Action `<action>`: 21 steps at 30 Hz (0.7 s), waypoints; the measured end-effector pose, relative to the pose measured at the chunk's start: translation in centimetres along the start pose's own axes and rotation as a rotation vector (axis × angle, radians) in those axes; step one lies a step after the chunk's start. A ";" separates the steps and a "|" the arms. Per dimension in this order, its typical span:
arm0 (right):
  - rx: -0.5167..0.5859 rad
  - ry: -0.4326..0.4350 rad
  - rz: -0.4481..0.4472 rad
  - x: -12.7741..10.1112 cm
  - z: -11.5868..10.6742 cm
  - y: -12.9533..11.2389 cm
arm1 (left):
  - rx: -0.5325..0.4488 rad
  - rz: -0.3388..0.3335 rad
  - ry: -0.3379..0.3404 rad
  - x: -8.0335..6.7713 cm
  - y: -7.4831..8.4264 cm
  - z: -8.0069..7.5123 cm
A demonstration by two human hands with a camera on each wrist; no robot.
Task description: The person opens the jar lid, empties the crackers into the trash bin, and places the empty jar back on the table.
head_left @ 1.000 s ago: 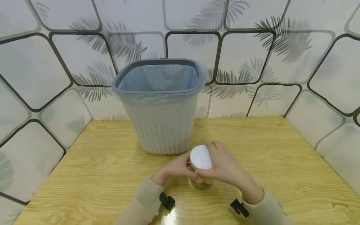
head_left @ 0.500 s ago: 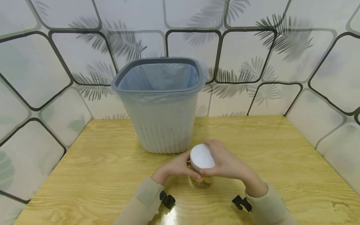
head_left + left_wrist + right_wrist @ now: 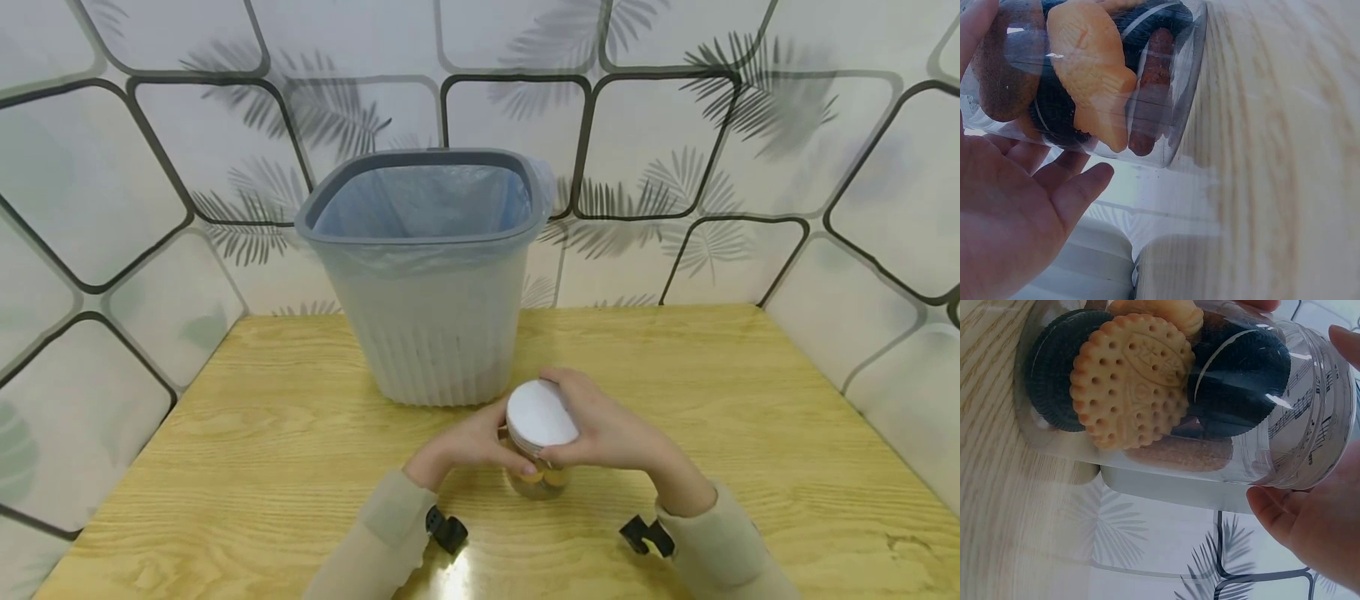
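A: Position, and who has it?

B: Clear jar (image 3: 537, 487), upright or nearly so, base at the table (image 3: 262, 433) with no gap seen. Near side of the bin (image 3: 431, 333), slightly right of it. Person's left grip (image 3: 476, 439) wrapped round its side, thumb across the front. Right grip (image 3: 611, 429) clasping the lid (image 3: 538, 412) at the rim.

A: Handling?

B: My judgement: light, only modestly loaded. Wall looks like thin plastic; stiff enough to hold shape, might give a little under a hard squeeze. Smooth and glossy, so probably slippery. Contents likely brittle; knocks would chip them.

A: Best hold?

B: Round the body, below the neck, with light even pressure; the other grip on the lid's edge. Wouldn't trust the lid alone: can't tell how firmly it is seated.

A: Looks?

B: Cylindrical, see-through, streaked with highlights. Lid flat and white on top; printed music staves show at that end in the right wrist view. Inside: a pricked round biscuit (image 3: 1132, 384), golden, scalloped edge; dark sandwich biscuits (image 3: 1244, 384); an orange-tan fish-shaped biscuit (image 3: 1092, 69); a rough brown stick (image 3: 1154, 94) near the base.
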State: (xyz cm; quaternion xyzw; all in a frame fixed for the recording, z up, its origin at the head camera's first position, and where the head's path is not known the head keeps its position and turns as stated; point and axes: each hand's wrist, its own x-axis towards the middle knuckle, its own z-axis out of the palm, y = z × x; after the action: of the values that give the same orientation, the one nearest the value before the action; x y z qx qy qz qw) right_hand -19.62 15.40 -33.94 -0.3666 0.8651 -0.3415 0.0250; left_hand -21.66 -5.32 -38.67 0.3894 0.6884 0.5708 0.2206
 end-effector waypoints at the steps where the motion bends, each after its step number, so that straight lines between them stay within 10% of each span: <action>1: -0.002 0.000 -0.001 0.0 0.0 0.0 | 0.000 -0.005 0.001 -0.1 0.5 0.1; 21: -0.037 0.039 -0.023 -0.3 -0.5 -0.5 | 0.018 -0.037 0.003 0.1 0.8 0.1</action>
State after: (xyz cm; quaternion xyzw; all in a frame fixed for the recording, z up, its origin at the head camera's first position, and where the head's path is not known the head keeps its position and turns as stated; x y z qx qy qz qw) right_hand -19.22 15.65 -33.38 -0.3701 0.8673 -0.3329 -0.0027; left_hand -21.44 -5.19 -37.93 0.3776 0.7010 0.5610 0.2265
